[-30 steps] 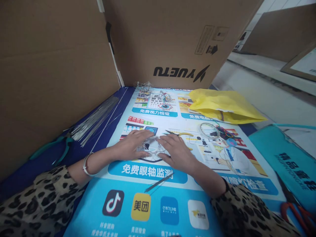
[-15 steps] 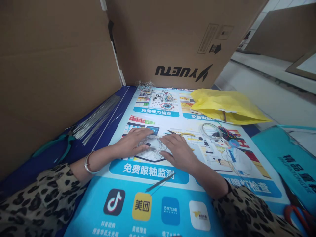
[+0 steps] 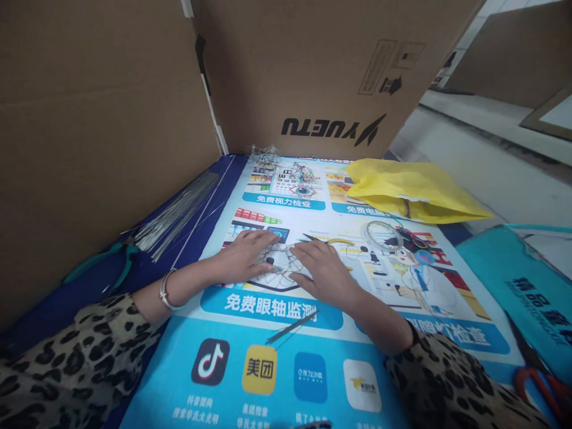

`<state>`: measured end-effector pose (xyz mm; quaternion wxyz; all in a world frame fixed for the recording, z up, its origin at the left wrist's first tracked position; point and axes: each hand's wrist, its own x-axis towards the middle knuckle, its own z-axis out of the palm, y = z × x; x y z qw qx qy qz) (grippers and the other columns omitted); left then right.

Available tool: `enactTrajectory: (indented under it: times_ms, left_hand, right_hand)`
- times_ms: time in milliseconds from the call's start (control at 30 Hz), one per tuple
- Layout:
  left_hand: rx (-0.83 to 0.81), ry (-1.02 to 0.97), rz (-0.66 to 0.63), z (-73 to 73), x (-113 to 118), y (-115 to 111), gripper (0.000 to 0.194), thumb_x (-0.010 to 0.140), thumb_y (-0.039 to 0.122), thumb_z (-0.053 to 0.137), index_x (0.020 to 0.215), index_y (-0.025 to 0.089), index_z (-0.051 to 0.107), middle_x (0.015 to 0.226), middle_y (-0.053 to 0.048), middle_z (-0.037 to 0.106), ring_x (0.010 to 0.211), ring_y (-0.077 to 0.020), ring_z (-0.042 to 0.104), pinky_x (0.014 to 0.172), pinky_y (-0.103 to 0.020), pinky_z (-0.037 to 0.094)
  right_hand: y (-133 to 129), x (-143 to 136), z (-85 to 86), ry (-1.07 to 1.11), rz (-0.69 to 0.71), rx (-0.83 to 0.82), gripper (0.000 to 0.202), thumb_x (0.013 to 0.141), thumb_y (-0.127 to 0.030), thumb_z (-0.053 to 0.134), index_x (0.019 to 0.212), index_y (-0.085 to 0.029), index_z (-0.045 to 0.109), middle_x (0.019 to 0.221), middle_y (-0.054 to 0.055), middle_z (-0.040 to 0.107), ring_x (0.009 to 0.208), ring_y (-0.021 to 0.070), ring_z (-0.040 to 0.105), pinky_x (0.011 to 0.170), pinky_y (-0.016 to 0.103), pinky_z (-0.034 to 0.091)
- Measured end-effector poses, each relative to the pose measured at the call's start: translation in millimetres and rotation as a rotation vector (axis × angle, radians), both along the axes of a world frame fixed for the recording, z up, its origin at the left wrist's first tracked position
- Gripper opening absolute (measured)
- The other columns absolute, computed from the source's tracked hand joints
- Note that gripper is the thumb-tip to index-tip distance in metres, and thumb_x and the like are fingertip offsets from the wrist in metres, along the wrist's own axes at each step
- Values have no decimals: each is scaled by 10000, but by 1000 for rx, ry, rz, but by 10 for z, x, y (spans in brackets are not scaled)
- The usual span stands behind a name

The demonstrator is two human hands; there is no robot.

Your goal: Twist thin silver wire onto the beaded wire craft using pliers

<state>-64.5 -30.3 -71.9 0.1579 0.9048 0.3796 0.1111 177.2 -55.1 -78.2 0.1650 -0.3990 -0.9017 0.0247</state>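
Note:
A shape of thin looped wire [image 3: 281,260] lies flat on the printed poster sheet in the middle. My left hand [image 3: 243,256] rests on its left edge, fingers stretched out and palm down. From the right, my right hand [image 3: 324,271] lies over the opposite edge with its fingers extended and thumb apart. Part of the wire is hidden under the fingertips of both hands. Just beyond my right fingers are pliers with yellow handles [image 3: 342,241]. Short dark wire pieces [image 3: 292,326] lie on the poster nearer to me.
Teal-handled pliers [image 3: 125,262] and a bundle of straight wires [image 3: 176,217] lie left. Tangled wire [image 3: 263,156] sits by the cardboard wall [image 3: 313,71]. Rightward are a wire coil [image 3: 384,236], a yellow bag [image 3: 415,185], a teal bag [image 3: 513,286] and red-handled scissors [image 3: 540,384].
My left hand has shifted slightly right, with its thumb lying over the wire shape. The right hand stays in nearly the same place.

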Motion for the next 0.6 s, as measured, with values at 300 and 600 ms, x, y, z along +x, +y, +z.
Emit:
enactTrajectory:
  times_ms: [300, 600]
  left_hand:
    - [-26, -26, -25, -53, -41, 46, 658, 844, 530, 433, 1398, 263, 201, 1432, -105, 305, 1313, -292, 256, 1050, -489, 234]
    - [-40, -80, 21, 12, -38, 3, 643, 856, 495, 441, 1396, 244, 198, 1433, -95, 306, 1316, -275, 244, 1060, -492, 247]
  right_hand:
    - [23, 7, 1, 9, -10, 1, 482, 851, -444, 483, 1251, -176, 503, 1256, 112, 535, 1141, 289, 415, 932, 483, 351]
    - [26, 18, -3, 32, -11, 5, 485, 846, -444, 496, 1244, -166, 501, 1241, 117, 542, 1145, 285, 423, 936, 477, 365]
